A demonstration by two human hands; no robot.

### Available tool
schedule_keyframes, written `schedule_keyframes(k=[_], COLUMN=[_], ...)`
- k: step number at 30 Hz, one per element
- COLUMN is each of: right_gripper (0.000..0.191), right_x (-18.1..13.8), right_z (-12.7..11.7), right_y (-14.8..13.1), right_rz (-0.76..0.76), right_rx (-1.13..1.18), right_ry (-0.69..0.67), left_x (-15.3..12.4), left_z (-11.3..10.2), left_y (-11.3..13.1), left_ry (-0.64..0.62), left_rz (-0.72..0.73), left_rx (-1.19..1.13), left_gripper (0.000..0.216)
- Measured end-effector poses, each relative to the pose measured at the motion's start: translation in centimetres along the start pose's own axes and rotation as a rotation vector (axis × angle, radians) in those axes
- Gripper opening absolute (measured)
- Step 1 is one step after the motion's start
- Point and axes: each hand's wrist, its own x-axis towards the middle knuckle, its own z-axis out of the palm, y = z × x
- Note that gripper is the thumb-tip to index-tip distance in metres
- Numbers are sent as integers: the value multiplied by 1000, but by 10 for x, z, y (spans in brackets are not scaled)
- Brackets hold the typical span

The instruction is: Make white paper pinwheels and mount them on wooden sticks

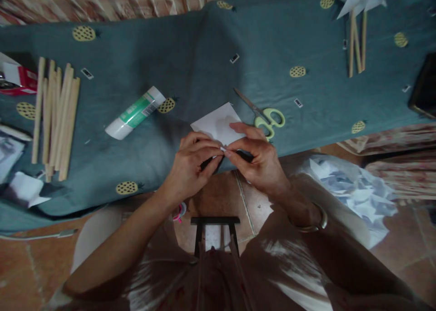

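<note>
Your left hand [192, 163] and right hand [260, 158] meet at the near side of the sheet [214, 121], each grip closed, fingertips pinching a tiny white bit [222, 149]. Your fingers cover most of the bit; its shape, its long axis and whether it belongs to the sheet can't be made out. Your hands also hide the sheet's near part; its far edge slants, left end closer to you, right end farther off. Just right of the sheet, the scissors [260, 112] point away from you and leftward. Left of the sheet, the glue [134, 114] lies aslant, far end toward the right; well beyond it in the same direction, the sticks [56, 120] run roughly away from you. Far right of the sheet, the pinwheels [363, 2] are cut off at the top of your view.
</note>
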Motion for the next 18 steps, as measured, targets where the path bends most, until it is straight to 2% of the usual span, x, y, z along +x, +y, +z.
schedule_keyframes(k=[10, 18], right_gripper=[9, 8], right_x=[4, 6], right_z=[5, 7], right_y=[4, 4], right_rz=[68, 47], right_rx=[-2, -49], right_ry=[112, 136], left_x=[-1, -4], left_z=[4, 6], left_y=[-1, 0], left_ry=[56, 72], left_rz=[72, 155], left_rx=[99, 148], left_gripper=[18, 20])
